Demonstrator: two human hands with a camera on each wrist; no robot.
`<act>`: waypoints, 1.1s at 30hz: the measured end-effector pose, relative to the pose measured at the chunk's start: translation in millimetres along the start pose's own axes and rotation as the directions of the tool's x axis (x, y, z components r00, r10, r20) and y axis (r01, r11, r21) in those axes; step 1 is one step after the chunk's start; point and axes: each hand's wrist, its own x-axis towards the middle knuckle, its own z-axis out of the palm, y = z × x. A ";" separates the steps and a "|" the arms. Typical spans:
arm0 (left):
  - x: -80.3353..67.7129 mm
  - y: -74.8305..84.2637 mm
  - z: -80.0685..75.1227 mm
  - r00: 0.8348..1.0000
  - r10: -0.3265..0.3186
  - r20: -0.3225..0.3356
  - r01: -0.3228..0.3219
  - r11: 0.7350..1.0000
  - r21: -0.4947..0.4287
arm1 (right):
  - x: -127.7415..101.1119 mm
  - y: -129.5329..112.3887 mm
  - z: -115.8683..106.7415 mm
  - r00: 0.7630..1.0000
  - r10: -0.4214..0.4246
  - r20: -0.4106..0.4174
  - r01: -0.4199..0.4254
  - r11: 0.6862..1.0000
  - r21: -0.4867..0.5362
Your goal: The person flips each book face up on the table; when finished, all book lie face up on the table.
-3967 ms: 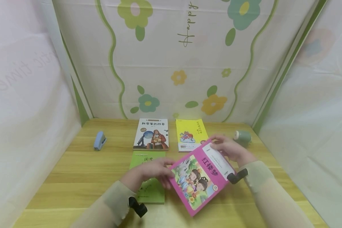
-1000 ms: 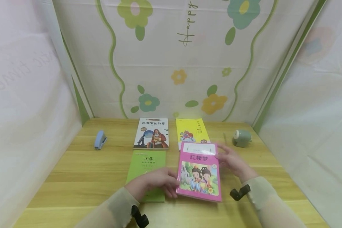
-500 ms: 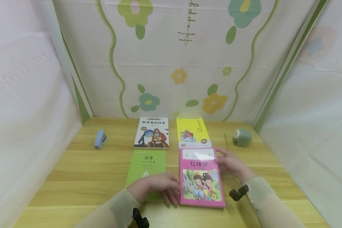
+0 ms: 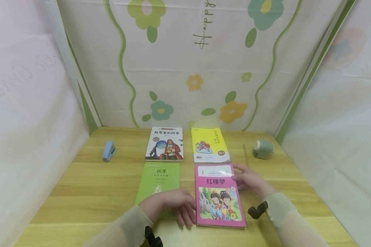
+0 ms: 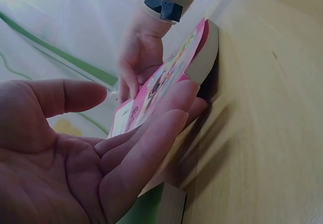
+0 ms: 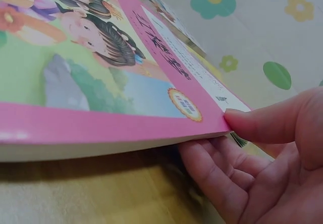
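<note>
A pink book (image 4: 220, 202) with two cartoon figures on its cover lies at the near right of the table, square to me. My right hand (image 4: 250, 180) pinches its right edge near the top corner; in the right wrist view the thumb (image 6: 262, 123) is on the cover and the fingers are beneath. My left hand (image 4: 173, 206) is at the book's left edge, fingers relaxed and thumb raised off the cover (image 5: 166, 77); whether the fingertips touch it is hard to tell. Under that hand lies a green book (image 4: 159, 175), its lower part hidden.
Behind stand two more flat books in a row: a white one (image 4: 164, 144) and a yellow one (image 4: 209, 145). A blue stapler (image 4: 109, 151) sits at the left, a grey-green pencil sharpener-like object (image 4: 263, 149) at the right. Floral cloth (image 4: 173, 61) walls the table's back and sides.
The pink book, tilted and held up between both hands earlier, has turned upright and come down toward me below the yellow book. My left hand has loosened from its edge.
</note>
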 end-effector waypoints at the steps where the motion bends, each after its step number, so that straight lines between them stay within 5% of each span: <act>1: -0.7 0.6 0.2 1.000 -0.001 -0.005 0.001 1.000 -0.006 | 0.0 0.3 0.2 1.000 0.005 -0.001 -0.005 1.000 0.005; 12: -3.8 2.8 0.8 0.999 0.006 -0.039 -0.005 1.000 0.009 | 4.7 -1.2 10.7 0.990 0.047 -0.132 -0.053 0.998 -0.043; 22: 0.7 -1.1 -4.8 0.999 0.032 -0.015 -0.032 0.999 -0.010 | 2.8 -9.4 24.3 0.960 0.028 -0.277 -0.123 0.936 -0.331; 33: 1.8 -1.9 -5.8 0.999 0.036 -0.034 -0.038 0.997 -0.062 | -0.6 -7.6 22.0 0.962 0.067 -0.263 -0.145 0.947 -0.287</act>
